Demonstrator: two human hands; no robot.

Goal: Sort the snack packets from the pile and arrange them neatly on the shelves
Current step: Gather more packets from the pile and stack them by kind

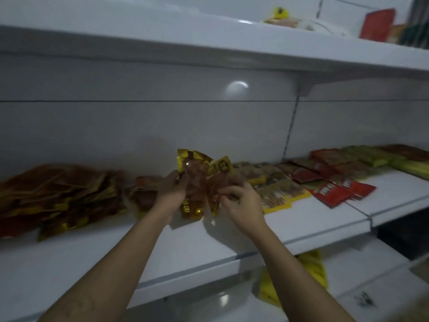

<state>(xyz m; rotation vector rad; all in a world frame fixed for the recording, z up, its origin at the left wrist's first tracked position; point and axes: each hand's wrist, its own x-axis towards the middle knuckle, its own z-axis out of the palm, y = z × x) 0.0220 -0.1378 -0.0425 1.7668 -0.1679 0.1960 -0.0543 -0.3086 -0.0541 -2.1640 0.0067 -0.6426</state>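
Above the middle of the white shelf (185,247), both my hands hold gold-and-brown snack packets. My left hand (170,190) grips one upright gold-edged packet (193,182) by its left side. My right hand (241,201) pinches a second, similar packet (218,180) that leans to the right of the first. At the shelf's left end lies a heap of the same gold-brown packets (55,196). A small brown packet stack (144,194) sits behind my left wrist.
To the right on the shelf lie rows of yellow-edged packets (274,189), red packets (329,187) and green-yellow packets (383,156). The upper shelf (209,43) carries a yellow bag and a red packet (377,24). Another yellow bag (294,280) sits on the lower shelf.
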